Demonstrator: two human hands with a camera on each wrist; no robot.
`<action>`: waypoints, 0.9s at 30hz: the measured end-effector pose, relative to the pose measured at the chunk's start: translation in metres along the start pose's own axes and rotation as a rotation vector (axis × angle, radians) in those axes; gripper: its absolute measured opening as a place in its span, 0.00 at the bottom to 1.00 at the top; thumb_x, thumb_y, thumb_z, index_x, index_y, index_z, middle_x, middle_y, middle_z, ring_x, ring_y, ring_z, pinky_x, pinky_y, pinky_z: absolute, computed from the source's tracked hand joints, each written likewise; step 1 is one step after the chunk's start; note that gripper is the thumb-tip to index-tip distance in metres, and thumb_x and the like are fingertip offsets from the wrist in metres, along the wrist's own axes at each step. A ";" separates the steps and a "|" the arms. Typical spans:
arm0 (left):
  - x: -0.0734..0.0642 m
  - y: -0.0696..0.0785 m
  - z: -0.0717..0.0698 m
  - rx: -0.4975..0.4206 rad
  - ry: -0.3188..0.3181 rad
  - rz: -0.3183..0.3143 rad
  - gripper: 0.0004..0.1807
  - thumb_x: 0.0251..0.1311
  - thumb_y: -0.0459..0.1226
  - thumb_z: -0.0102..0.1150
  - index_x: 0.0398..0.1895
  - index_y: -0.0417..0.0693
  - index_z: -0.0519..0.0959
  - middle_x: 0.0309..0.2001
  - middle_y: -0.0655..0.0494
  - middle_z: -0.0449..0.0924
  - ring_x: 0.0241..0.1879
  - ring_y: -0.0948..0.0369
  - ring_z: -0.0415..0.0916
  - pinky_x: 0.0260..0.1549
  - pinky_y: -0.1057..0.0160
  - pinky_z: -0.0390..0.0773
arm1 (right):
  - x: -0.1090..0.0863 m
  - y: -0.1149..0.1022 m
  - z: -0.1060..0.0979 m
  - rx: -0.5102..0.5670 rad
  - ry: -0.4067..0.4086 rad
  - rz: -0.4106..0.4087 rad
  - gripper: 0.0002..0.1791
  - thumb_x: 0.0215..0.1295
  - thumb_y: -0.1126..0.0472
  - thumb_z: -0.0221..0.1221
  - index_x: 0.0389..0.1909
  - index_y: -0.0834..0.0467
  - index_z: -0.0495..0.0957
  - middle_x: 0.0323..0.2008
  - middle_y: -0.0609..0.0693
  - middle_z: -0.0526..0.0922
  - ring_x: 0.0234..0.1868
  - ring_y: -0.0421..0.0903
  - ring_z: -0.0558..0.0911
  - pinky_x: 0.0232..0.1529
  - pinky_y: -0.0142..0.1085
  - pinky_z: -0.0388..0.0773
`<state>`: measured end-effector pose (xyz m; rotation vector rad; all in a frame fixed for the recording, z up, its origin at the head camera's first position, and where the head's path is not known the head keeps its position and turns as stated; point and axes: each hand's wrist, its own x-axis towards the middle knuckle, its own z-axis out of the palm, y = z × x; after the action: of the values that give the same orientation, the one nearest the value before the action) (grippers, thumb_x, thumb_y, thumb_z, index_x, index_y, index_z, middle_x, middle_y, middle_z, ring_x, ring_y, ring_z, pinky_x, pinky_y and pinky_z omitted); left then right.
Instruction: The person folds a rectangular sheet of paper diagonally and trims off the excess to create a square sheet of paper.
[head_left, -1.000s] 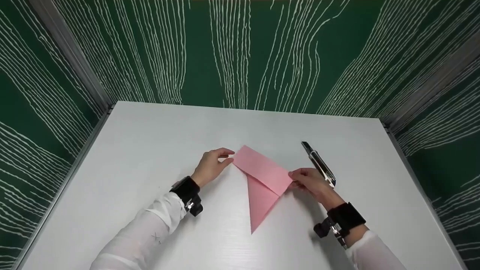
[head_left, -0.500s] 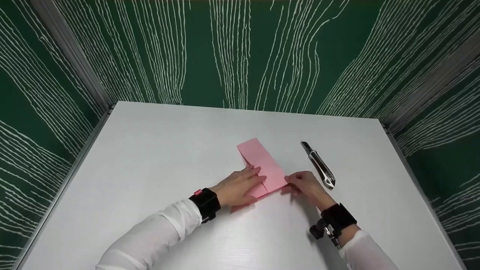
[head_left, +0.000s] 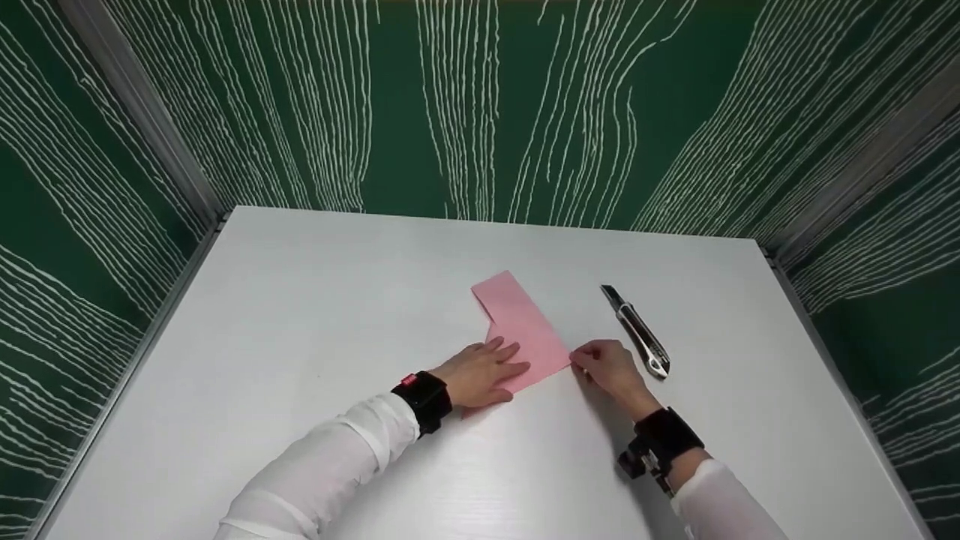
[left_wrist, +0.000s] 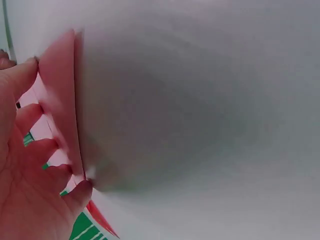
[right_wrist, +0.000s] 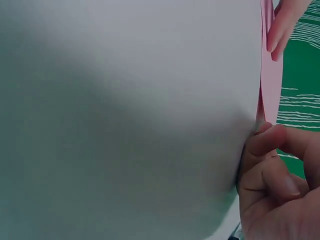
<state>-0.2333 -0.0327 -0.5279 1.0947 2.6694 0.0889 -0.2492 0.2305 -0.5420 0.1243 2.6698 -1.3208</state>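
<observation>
A folded sheet of pink paper (head_left: 529, 330) lies on the white table, its long flap running from upper left to lower right. My left hand (head_left: 484, 373) rests flat on the paper's lower left part with fingers spread, covering some of it. In the left wrist view the fingertips of that hand (left_wrist: 37, 150) press along the pink paper (left_wrist: 62, 90). At the paper's right corner my right hand (head_left: 609, 371) pinches the edge between thumb and curled fingers. The right wrist view shows this hand (right_wrist: 280, 175) at the end of the paper strip (right_wrist: 271, 85).
A utility knife (head_left: 637, 334) with its dark blade end pointing away lies just beyond the right hand. The white table (head_left: 337, 270) is bounded at the back by a green wall (head_left: 397, 112) with white wavy lines.
The paper has turned clockwise and lies flatter. My left hand has gone from the paper's left corner to pressing on its middle. My right hand keeps to the right corner.
</observation>
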 end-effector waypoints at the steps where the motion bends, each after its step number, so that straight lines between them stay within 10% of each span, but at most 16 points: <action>1: 0.000 0.000 -0.002 0.007 -0.011 -0.004 0.31 0.74 0.53 0.47 0.78 0.64 0.58 0.80 0.53 0.52 0.80 0.51 0.49 0.76 0.51 0.59 | 0.000 0.000 -0.004 -0.031 0.024 -0.021 0.10 0.69 0.62 0.59 0.38 0.66 0.84 0.24 0.50 0.84 0.23 0.39 0.77 0.23 0.29 0.71; 12: 0.001 0.001 -0.006 0.010 -0.014 -0.013 0.29 0.75 0.47 0.49 0.77 0.62 0.61 0.78 0.53 0.57 0.78 0.53 0.54 0.76 0.58 0.57 | 0.006 0.011 -0.044 -0.194 0.314 -0.224 0.13 0.69 0.65 0.57 0.50 0.68 0.79 0.45 0.67 0.81 0.46 0.59 0.76 0.48 0.48 0.72; 19: 0.002 0.001 -0.003 0.035 0.015 0.005 0.29 0.74 0.48 0.50 0.77 0.61 0.62 0.78 0.53 0.59 0.78 0.54 0.55 0.76 0.59 0.58 | 0.006 0.027 -0.050 -0.387 0.236 -0.117 0.30 0.72 0.57 0.54 0.68 0.70 0.64 0.64 0.75 0.66 0.66 0.75 0.62 0.64 0.68 0.61; 27: 0.003 -0.002 0.001 0.056 0.050 0.038 0.31 0.73 0.47 0.52 0.77 0.54 0.61 0.77 0.52 0.61 0.77 0.55 0.57 0.76 0.59 0.58 | 0.009 0.040 -0.048 -0.382 0.269 -0.086 0.28 0.73 0.60 0.54 0.67 0.72 0.64 0.60 0.77 0.69 0.61 0.74 0.68 0.59 0.66 0.68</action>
<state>-0.2362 -0.0326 -0.5300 1.1756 2.7107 0.0493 -0.2571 0.2931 -0.5460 0.1495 3.1315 -0.8387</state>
